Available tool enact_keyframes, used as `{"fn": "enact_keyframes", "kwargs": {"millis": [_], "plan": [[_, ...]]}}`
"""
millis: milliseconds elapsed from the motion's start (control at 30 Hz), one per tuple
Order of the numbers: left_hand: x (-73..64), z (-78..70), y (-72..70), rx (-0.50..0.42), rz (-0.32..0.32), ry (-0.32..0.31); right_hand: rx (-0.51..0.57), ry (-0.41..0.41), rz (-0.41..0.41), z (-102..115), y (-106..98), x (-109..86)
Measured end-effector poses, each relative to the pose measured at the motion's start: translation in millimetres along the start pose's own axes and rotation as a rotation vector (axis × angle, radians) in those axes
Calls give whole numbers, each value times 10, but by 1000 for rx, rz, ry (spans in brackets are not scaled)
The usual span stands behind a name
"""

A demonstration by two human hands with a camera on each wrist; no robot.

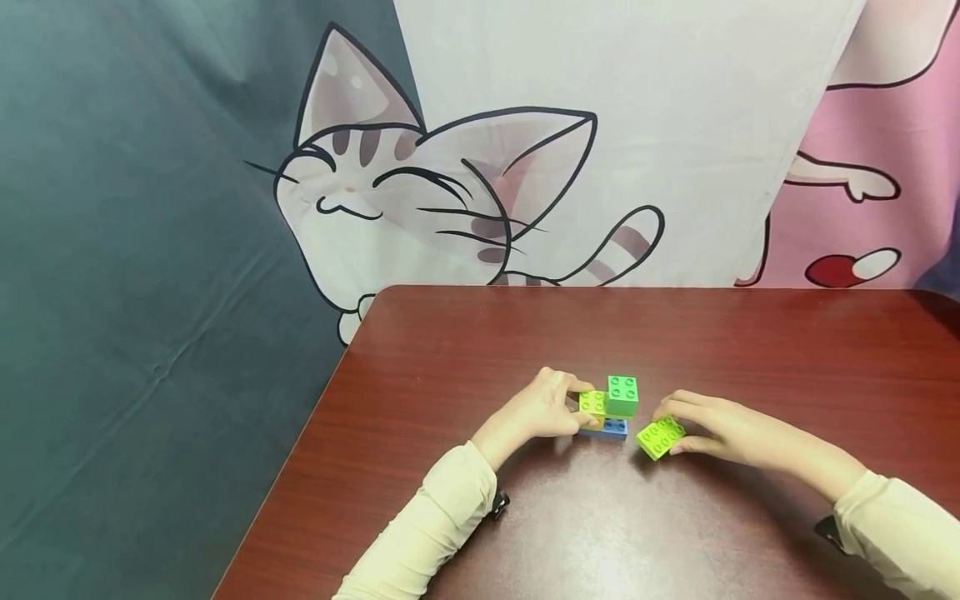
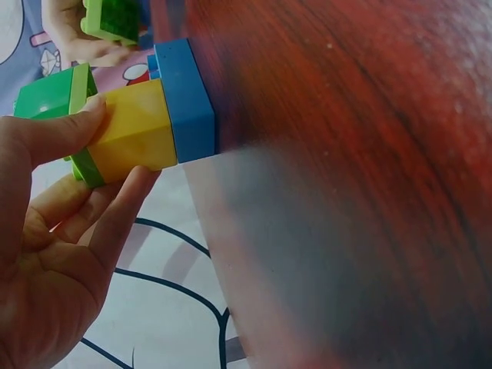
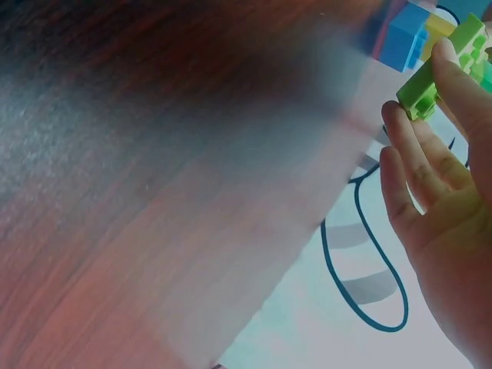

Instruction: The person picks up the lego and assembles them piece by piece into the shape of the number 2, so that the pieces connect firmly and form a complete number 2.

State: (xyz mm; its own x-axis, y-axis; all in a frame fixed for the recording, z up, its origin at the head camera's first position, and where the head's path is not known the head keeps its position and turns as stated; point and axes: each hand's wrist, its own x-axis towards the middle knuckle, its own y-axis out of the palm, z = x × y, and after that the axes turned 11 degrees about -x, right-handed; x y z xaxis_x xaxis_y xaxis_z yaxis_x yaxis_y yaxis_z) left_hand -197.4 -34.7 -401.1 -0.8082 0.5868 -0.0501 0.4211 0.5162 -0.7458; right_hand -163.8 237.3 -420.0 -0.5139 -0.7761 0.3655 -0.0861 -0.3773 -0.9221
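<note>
My left hand (image 1: pixel 542 406) grips a small stack of toy building bricks from its left side, thumb on one side and fingers on the other. At the bottom of the stack is a blue brick (image 2: pixel 187 100), with a yellow brick (image 2: pixel 137 127) on it. Above that comes a lime-green brick (image 1: pixel 592 402), topped by a green brick (image 1: pixel 622 397) at its right end. Just right of the stack, my right hand (image 1: pixel 712 423) pinches a loose lime-green brick (image 1: pixel 660 437) between thumb and fingers. That brick is tilted, its studs showing, and is apart from the stack.
Both hands work over a reddish-brown wooden table (image 1: pixel 450 342), whose left edge runs diagonally and whose far edge meets a hanging cloth (image 1: pixel 675 75) printed with a cartoon cat. A dark teal cloth (image 1: pixel 150 250) hangs at the left.
</note>
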Motion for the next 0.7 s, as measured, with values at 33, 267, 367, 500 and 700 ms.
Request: {"fn": "enact_keyframes", "kwargs": {"millis": [33,267,367,500,700], "plan": [[-1,0,-2,11,-3,0,9,-4,-14,3,-8,-3],[-10,4,-6,43,-16,22,85,48,-72,34,-119,-8],[-11,8,-3,37,-20,34,100,87,-72,49,-184,9],[-11,8,-4,44,-22,44,107,142,-45,71,-277,38],[-19,-2,-18,46,-11,44,82,198,3,97,-382,87]]}}
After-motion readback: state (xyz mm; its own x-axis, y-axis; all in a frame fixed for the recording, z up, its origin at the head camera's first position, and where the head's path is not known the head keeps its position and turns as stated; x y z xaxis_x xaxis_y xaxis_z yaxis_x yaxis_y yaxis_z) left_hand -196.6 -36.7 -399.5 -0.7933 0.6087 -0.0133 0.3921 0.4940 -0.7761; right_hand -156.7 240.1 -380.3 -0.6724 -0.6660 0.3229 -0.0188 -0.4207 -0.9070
